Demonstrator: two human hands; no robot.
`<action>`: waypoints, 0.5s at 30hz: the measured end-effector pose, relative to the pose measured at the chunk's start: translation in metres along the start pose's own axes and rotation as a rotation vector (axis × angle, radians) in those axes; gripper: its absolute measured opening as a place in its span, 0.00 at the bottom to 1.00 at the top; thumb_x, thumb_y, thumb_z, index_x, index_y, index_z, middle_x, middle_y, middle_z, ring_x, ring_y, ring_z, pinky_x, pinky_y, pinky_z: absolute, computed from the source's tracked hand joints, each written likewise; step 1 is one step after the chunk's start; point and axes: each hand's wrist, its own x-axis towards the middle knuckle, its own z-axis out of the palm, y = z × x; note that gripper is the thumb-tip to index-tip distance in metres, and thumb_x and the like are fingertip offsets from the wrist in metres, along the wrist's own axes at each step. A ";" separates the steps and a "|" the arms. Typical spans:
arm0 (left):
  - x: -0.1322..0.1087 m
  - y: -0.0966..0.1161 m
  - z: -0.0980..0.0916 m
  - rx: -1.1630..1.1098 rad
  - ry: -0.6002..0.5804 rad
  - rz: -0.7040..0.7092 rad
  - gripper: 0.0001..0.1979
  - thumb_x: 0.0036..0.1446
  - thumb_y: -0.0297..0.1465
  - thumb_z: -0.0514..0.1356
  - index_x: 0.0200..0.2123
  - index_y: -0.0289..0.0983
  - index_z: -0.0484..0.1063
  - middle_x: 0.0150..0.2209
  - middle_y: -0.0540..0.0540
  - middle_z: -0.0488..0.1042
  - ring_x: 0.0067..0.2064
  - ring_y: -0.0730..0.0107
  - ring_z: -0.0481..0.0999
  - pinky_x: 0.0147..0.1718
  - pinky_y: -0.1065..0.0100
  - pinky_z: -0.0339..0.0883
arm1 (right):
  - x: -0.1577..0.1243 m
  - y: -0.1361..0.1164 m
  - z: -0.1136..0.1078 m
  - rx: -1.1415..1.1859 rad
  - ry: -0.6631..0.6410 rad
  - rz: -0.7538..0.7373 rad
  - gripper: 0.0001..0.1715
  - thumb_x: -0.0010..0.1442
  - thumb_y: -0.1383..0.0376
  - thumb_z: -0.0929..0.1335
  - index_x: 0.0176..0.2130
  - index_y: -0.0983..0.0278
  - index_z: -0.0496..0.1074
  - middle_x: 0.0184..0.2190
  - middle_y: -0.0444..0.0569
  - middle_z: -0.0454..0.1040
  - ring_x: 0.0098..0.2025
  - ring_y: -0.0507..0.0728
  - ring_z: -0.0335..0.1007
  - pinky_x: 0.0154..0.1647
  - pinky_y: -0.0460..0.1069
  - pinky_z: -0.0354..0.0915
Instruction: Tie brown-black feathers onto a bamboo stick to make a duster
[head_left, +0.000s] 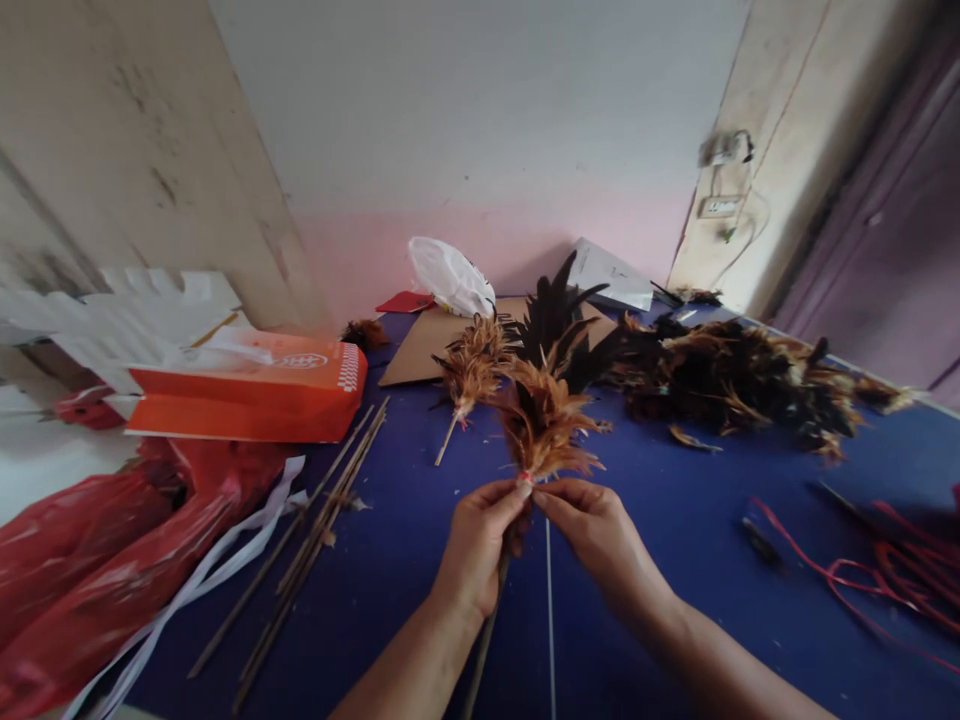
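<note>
A feather duster (551,415) with brown and black feathers stands upright in front of me on a thin stick (489,630). My left hand (484,535) is closed around the stick just under the feathers, its thumb pressed at the binding. At the same spot my right hand (589,520) pinches the red string (526,477) wound at the feathers' base. The string's end is hidden by the fingers. Behind and to the left, a smaller feather bundle (474,365) tied on a short stick rests on the blue table (420,590).
Loose feathers (735,380) are heaped at the right, with red cord (892,575) nearer me. Several thin sticks (322,545) lie left, beside an orange bag (247,400) and a red plastic bag (150,560). Cardboard (412,350) and a white plastic bag (450,275) are at the back.
</note>
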 end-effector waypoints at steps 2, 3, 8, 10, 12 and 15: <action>-0.004 0.001 0.001 -0.001 0.000 0.017 0.11 0.40 0.33 0.68 0.26 0.32 0.74 0.17 0.53 0.65 0.18 0.83 0.60 0.14 0.79 0.49 | -0.001 0.000 0.001 -0.014 0.001 -0.014 0.11 0.51 0.60 0.68 0.29 0.66 0.76 0.23 0.45 0.73 0.25 0.51 0.65 0.28 0.45 0.60; -0.005 0.001 0.002 -0.005 -0.001 0.022 0.11 0.40 0.33 0.67 0.26 0.32 0.74 0.16 0.53 0.65 0.17 0.83 0.60 0.14 0.79 0.49 | -0.001 0.000 0.002 -0.019 0.006 -0.016 0.11 0.51 0.61 0.68 0.29 0.66 0.76 0.23 0.45 0.74 0.26 0.51 0.66 0.29 0.45 0.60; -0.009 0.000 0.003 -0.035 0.004 -0.012 0.15 0.42 0.40 0.65 0.22 0.32 0.72 0.16 0.54 0.62 0.16 0.83 0.56 0.12 0.78 0.45 | -0.002 0.002 0.003 -0.040 0.005 -0.016 0.11 0.49 0.61 0.68 0.28 0.67 0.76 0.23 0.46 0.74 0.27 0.52 0.67 0.31 0.46 0.61; -0.008 -0.001 0.001 -0.010 -0.018 -0.014 0.15 0.40 0.39 0.66 0.22 0.32 0.72 0.16 0.55 0.61 0.16 0.84 0.55 0.12 0.79 0.43 | -0.001 0.004 0.001 -0.062 0.002 -0.013 0.11 0.49 0.61 0.68 0.28 0.67 0.76 0.23 0.45 0.74 0.26 0.51 0.66 0.30 0.46 0.60; -0.007 -0.003 0.000 0.026 -0.033 -0.003 0.15 0.38 0.38 0.68 0.23 0.31 0.73 0.17 0.55 0.61 0.16 0.84 0.56 0.12 0.79 0.44 | 0.000 0.006 -0.002 -0.047 -0.015 -0.026 0.10 0.48 0.62 0.69 0.27 0.67 0.76 0.23 0.45 0.74 0.26 0.51 0.66 0.30 0.46 0.60; -0.004 -0.005 -0.001 0.091 0.000 0.002 0.15 0.39 0.38 0.68 0.26 0.32 0.74 0.17 0.54 0.62 0.17 0.83 0.58 0.13 0.79 0.46 | 0.000 0.008 -0.003 0.067 -0.024 0.060 0.10 0.46 0.61 0.69 0.23 0.67 0.73 0.16 0.41 0.67 0.18 0.47 0.58 0.22 0.44 0.56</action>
